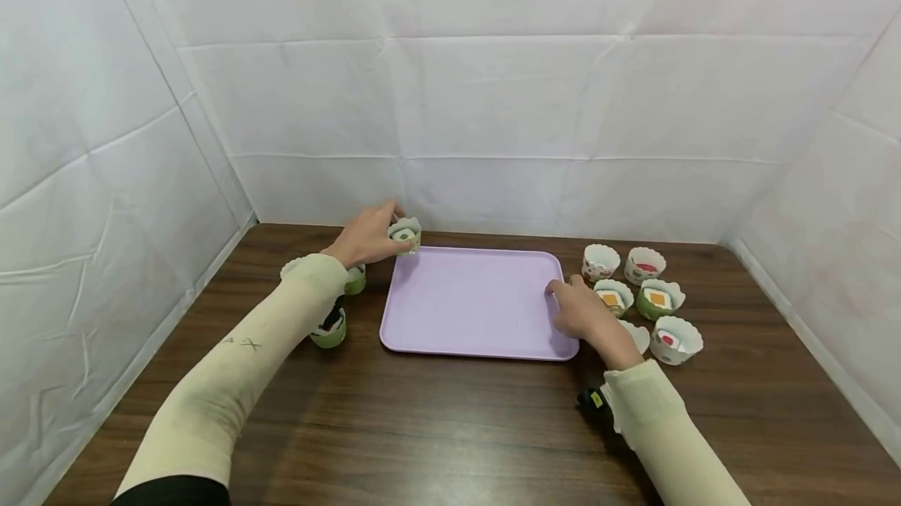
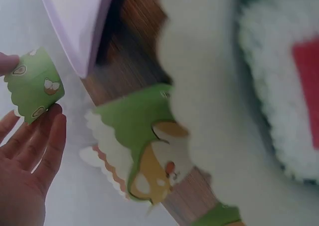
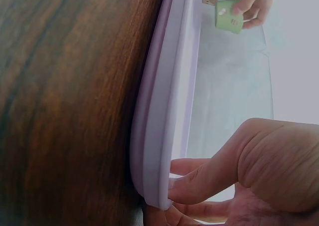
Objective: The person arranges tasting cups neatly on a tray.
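My left hand (image 1: pixel 367 236) holds a green paper cup (image 1: pixel 406 231) with a scalloped rim just above the far left corner of a lilac tray (image 1: pixel 472 303). Inside the cup sits a white sushi roll with a green centre. In the left wrist view, the cup's wall shows small printed pictures, with thumb and fingers on opposite sides. At the tray's right edge, my right hand (image 1: pixel 580 309) pinches the rim. The right wrist view shows its thumb on the rim and other fingers lower at the tray's corner. The tray's surface is bare.
Right of the tray stand several paper cups, among them a white one (image 1: pixel 676 340) and a green one (image 1: pixel 659 299), holding sushi pieces. More green cups (image 1: pixel 328 331) stand at the left, partly hidden by my left sleeve (image 1: pixel 232 389). A white sheet (image 1: pixel 493 115) hangs behind the brown table (image 1: pixel 422 428).
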The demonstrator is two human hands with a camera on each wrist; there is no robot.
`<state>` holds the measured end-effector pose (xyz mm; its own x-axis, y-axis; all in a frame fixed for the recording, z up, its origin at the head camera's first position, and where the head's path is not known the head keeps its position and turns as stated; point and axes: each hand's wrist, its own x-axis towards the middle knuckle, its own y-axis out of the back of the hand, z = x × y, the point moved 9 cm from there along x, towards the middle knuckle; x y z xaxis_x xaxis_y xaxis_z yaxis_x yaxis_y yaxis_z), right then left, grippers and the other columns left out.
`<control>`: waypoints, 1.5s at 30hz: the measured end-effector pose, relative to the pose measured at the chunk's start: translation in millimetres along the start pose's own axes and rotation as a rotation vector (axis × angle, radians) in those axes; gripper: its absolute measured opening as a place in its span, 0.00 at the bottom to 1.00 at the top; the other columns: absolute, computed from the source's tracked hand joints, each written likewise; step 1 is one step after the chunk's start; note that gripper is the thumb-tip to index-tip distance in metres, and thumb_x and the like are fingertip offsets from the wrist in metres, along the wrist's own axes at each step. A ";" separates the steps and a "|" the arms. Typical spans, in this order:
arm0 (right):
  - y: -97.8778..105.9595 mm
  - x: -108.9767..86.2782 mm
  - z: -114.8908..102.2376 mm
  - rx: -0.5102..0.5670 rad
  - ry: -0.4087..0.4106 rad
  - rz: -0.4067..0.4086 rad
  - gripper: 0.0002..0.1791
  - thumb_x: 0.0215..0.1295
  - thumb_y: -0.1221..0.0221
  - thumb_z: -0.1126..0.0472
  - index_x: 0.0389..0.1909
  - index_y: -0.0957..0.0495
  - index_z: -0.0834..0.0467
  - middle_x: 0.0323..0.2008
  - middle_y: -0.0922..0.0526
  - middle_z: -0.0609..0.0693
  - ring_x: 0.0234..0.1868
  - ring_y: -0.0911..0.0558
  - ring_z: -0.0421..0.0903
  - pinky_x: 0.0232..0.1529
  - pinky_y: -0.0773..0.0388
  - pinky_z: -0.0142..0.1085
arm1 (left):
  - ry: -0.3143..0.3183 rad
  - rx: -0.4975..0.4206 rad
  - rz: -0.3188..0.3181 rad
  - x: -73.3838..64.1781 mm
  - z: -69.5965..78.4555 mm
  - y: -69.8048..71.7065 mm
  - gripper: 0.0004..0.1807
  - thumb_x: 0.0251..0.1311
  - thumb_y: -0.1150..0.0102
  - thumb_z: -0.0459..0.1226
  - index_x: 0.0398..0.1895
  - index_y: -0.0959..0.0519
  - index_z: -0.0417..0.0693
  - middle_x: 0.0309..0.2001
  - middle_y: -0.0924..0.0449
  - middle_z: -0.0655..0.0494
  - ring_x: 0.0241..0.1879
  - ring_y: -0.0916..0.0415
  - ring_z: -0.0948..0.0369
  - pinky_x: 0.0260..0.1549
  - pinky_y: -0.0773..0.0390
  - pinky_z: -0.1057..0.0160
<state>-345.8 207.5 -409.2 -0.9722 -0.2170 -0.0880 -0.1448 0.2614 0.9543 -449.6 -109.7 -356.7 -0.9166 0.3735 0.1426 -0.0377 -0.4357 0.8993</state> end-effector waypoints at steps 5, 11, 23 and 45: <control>-1.3 0.3 0.7 0.014 -0.008 -0.005 0.25 0.61 0.43 0.71 0.61 0.25 0.67 0.59 0.30 0.76 0.41 0.23 0.59 0.39 0.20 0.49 | -0.004 0.012 -0.069 2.5 7.5 -9.7 0.30 0.63 0.34 0.50 0.63 0.29 0.47 0.59 0.20 0.44 0.51 0.20 0.48 0.48 0.19 0.50; -2.9 0.6 1.3 0.022 -0.013 -0.004 0.25 0.60 0.43 0.70 0.61 0.25 0.67 0.58 0.30 0.75 0.41 0.24 0.59 0.40 0.20 0.49 | -0.021 0.029 -0.134 3.5 13.7 -22.1 0.32 0.62 0.31 0.49 0.64 0.29 0.45 0.62 0.21 0.43 0.60 0.22 0.46 0.61 0.21 0.44; -1.3 -0.9 -2.9 0.017 0.001 -0.017 0.26 0.61 0.44 0.71 0.62 0.26 0.68 0.58 0.31 0.76 0.37 0.23 0.58 0.36 0.21 0.48 | 0.007 0.065 -0.239 8.1 16.1 -32.1 0.34 0.65 0.31 0.46 0.68 0.33 0.43 0.65 0.23 0.41 0.65 0.25 0.46 0.63 0.22 0.46; -10.7 -2.2 1.0 0.003 -0.074 -0.112 0.26 0.70 0.47 0.65 0.69 0.32 0.63 0.63 0.34 0.79 0.41 0.23 0.61 0.41 0.19 0.53 | 0.043 0.079 -0.308 6.2 14.2 -41.2 0.38 0.67 0.35 0.45 0.75 0.39 0.44 0.73 0.32 0.40 0.72 0.33 0.43 0.70 0.27 0.43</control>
<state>-342.3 206.1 -419.5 -0.9609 -0.1753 -0.2144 -0.2531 0.2420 0.9367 -448.0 -77.8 -387.0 -0.8829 0.4425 -0.1574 -0.2865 -0.2418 0.9271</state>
